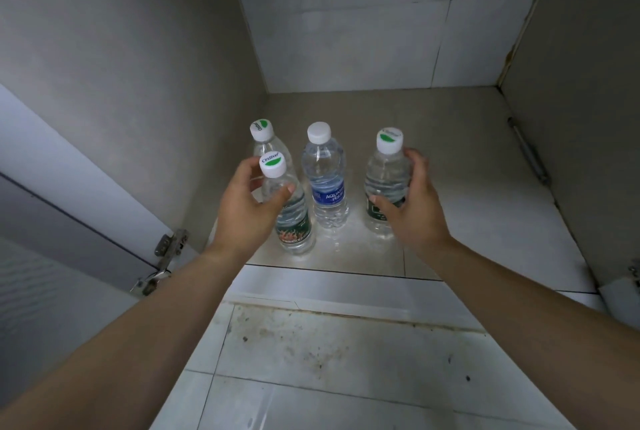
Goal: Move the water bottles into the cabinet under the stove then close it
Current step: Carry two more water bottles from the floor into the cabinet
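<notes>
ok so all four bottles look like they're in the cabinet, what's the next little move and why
Probably let go: the left hand and right hand each wrap a clear plastic green-labelled bottle standing upright on the cabinet floor. Then draw back and swing the open white door shut.

Four clear plastic water bottles stand upright on the grey cabinet floor (pixel 433 138) — my left hand (pixel 247 204) wraps the front-left green-labelled bottle (pixel 292 211), my right hand (pixel 412 202) wraps the green-capped bottle (pixel 384 187) at three o'clock of the blue-labelled bottle (pixel 327 183).

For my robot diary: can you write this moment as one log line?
left hand: on front bottle | right hand: on right bottle | cabinet: open
</notes>
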